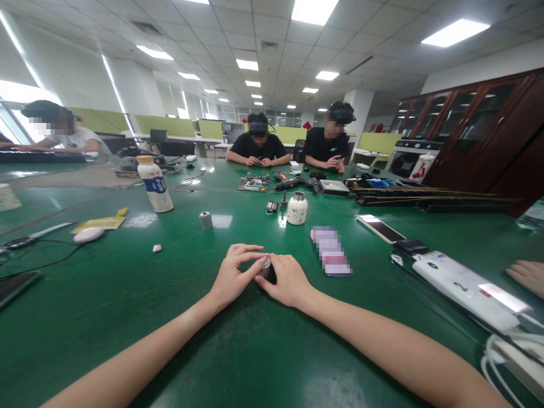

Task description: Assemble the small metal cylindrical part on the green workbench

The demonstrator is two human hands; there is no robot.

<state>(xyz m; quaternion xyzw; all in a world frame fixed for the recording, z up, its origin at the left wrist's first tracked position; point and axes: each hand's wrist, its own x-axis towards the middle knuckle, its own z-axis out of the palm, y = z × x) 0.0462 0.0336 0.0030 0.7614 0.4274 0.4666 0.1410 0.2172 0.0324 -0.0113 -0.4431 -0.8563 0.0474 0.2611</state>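
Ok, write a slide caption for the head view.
Left hand and right hand cupped around a small metal can on a green table, another can and a white jar beyond.

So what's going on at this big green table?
The person's left hand and right hand are cupped around a small silvery metal cylinder on the shiny green table; how tightly isn't clear. A similar grey metal cylinder stands upright farther left, and a round cream-coloured jar with little pictures stands beyond the hands. Across the table, two people in black shirts handle things too small to make out.
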